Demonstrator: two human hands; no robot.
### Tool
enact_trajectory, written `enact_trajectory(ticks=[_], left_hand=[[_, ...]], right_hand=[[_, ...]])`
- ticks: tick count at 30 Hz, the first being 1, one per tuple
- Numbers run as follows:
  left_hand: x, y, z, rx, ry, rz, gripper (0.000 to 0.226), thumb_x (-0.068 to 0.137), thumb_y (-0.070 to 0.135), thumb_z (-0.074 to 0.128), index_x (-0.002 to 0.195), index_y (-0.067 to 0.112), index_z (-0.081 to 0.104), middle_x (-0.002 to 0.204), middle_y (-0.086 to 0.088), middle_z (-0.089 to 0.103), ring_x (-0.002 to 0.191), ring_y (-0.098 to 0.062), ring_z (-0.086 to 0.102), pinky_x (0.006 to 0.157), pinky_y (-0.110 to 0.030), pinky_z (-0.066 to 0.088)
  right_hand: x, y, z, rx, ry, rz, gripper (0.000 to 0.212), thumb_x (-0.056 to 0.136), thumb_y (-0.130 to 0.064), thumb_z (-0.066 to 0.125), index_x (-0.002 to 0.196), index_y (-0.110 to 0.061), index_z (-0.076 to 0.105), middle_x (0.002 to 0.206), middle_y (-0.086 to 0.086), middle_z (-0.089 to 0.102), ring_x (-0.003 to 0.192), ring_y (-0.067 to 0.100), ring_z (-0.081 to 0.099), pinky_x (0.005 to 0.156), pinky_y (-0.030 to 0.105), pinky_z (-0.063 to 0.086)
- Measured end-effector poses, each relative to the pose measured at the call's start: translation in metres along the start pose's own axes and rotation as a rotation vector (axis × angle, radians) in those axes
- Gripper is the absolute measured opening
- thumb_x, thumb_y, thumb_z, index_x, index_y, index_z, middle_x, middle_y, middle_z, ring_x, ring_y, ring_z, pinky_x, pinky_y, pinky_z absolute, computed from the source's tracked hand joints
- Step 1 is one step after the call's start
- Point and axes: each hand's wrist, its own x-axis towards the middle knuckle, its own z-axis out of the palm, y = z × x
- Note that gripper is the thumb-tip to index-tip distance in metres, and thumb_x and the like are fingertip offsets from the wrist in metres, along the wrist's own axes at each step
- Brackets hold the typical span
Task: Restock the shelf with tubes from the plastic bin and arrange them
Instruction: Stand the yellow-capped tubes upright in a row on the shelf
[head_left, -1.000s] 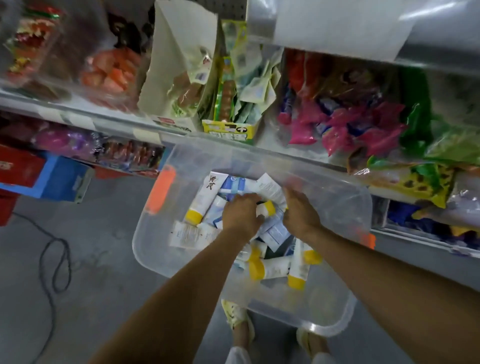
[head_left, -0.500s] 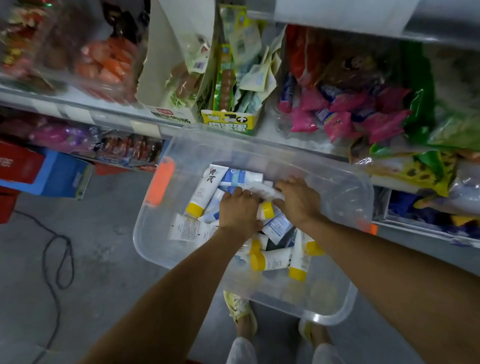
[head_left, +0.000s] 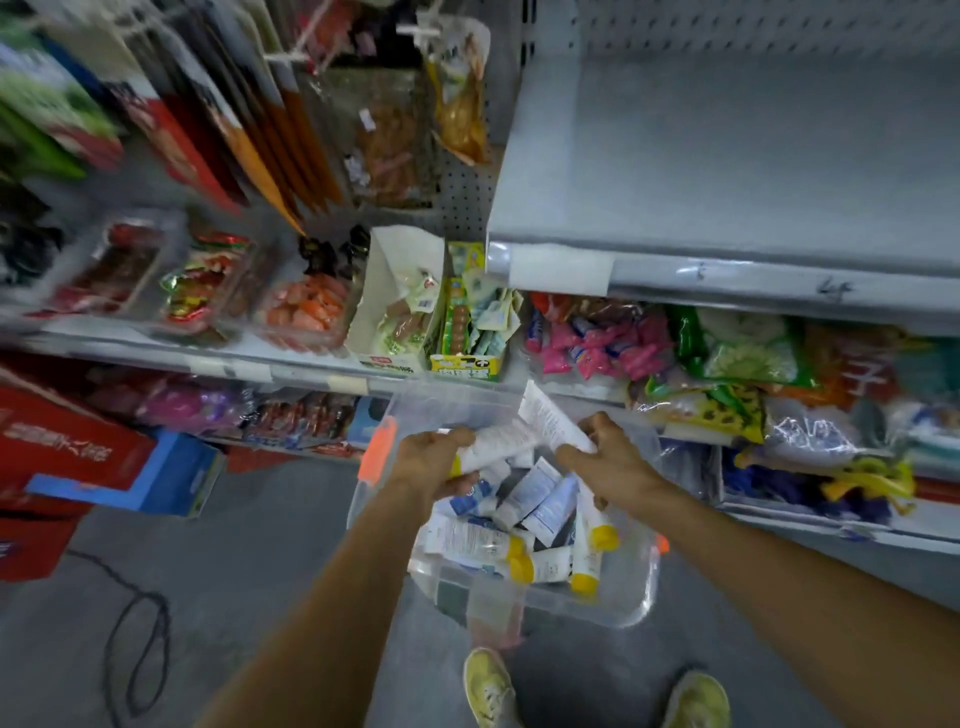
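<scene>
Picking from the bin (head_left: 626, 610) for the shelf (head_left: 753, 171).
The left hand (head_left: 431, 462) grips a yellow-capped tube (head_left: 498, 444) and the right hand (head_left: 613, 462) pinches a second tube (head_left: 550, 421), both just above the bin's loose tubes (head_left: 540, 506). Pick-up seems done; next, both must go up to the grey shelf and be laid in line.

The tube (head_left: 493, 448) in my left hand (head_left: 431, 465) is white with a yellow cap; the printed tube (head_left: 550, 421) in my right hand (head_left: 615, 462) is white with fine dark text. The plastic bin (head_left: 631, 592) is clear with an orange latch (head_left: 378, 449).
</scene>
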Motion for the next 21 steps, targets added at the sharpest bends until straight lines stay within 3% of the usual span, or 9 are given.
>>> enact_trajectory(ticks=[2,5,7,9,12,14,17,19,21], left_hand=[[-0.025,0.008,-0.001,-0.096,-0.088,-0.04,0.011,0.093,0.014,0.056,0.091,0.003,0.057,0.078,-0.021,0.064,0.056,-0.027,0.064,0.038,-0.023,0.048],[-0.062,0.016,0.006,-0.205,-0.209,-0.09,0.023,0.095,0.014,0.037,0.091,-0.002,0.053,0.073,-0.021,0.059,0.043,-0.023,0.053,0.038,-0.018,0.038],[-0.085,0.02,0.015,-0.234,-0.234,-0.089,0.028,0.094,0.016,0.031,0.088,-0.001,0.053,0.065,-0.016,0.058,0.04,-0.02,0.046,0.041,-0.016,0.03],[-0.109,0.025,0.031,-0.255,-0.235,-0.04,0.03,0.098,0.026,0.035,0.093,0.003,0.053,0.062,-0.012,0.055,0.036,-0.016,0.044,0.038,-0.015,0.027],[-0.145,0.036,0.06,-0.288,-0.248,0.108,0.031,0.091,0.039,0.062,0.104,0.011,0.056,0.066,-0.007,0.051,0.038,-0.013,0.045,0.033,-0.015,0.03],[-0.17,0.044,0.081,-0.258,-0.234,0.221,0.037,0.084,0.032,0.073,0.109,0.011,0.056,0.067,-0.004,0.052,0.042,-0.012,0.044,0.035,-0.018,0.031],[-0.206,0.06,0.109,-0.25,-0.19,0.359,0.028,0.085,0.017,0.07,0.106,0.009,0.053,0.069,-0.005,0.055,0.046,-0.014,0.045,0.038,-0.021,0.032],[-0.23,0.072,0.129,-0.25,-0.172,0.452,0.024,0.087,0.019,0.063,0.105,0.009,0.052,0.074,-0.008,0.059,0.049,-0.016,0.048,0.041,-0.023,0.034],[-0.252,0.083,0.15,-0.222,-0.152,0.517,0.022,0.089,0.025,0.054,0.104,0.008,0.054,0.074,-0.008,0.063,0.048,-0.016,0.051,0.042,-0.023,0.036]], right_hand=[[-0.017,-0.02,-0.017,-0.036,-0.002,-0.017,0.025,0.088,-0.024,0.063,0.103,-0.006,0.053,0.075,0.003,0.053,0.057,0.017,0.051,0.035,0.019,0.035],[-0.042,-0.046,-0.044,-0.045,-0.003,-0.057,0.027,0.086,-0.023,0.063,0.099,0.001,0.062,0.068,0.006,0.058,0.05,0.018,0.054,0.038,0.022,0.039],[-0.06,-0.059,-0.064,-0.043,-0.026,-0.095,0.039,0.082,-0.021,0.064,0.114,-0.001,0.057,0.078,0.009,0.068,0.054,0.022,0.064,0.04,0.027,0.046],[-0.079,-0.069,-0.085,-0.029,-0.055,-0.144,0.048,0.082,-0.02,0.064,0.125,-0.009,0.046,0.082,0.012,0.07,0.048,0.018,0.063,0.038,0.024,0.044],[-0.109,-0.082,-0.119,-0.044,-0.018,-0.225,0.043,0.083,-0.035,0.069,0.113,-0.011,0.049,0.076,0.011,0.065,0.041,0.012,0.054,0.035,0.019,0.038],[-0.126,-0.087,-0.146,-0.053,0.02,-0.271,0.046,0.086,-0.054,0.06,0.105,-0.012,0.057,0.076,0.007,0.063,0.05,0.014,0.055,0.039,0.02,0.038],[-0.144,-0.091,-0.191,-0.042,0.065,-0.31,0.061,0.085,-0.07,0.04,0.093,-0.017,0.068,0.079,0.003,0.063,0.068,0.021,0.059,0.057,0.029,0.044],[-0.155,-0.093,-0.221,0.041,0.064,-0.345,0.057,0.083,-0.069,0.042,0.077,-0.016,0.063,0.07,0.004,0.061,0.062,0.021,0.056,0.059,0.033,0.043],[-0.169,-0.095,-0.248,0.072,0.072,-0.426,0.047,0.091,-0.058,0.045,0.071,-0.017,0.054,0.066,0.003,0.054,0.058,0.018,0.049,0.059,0.029,0.036]])
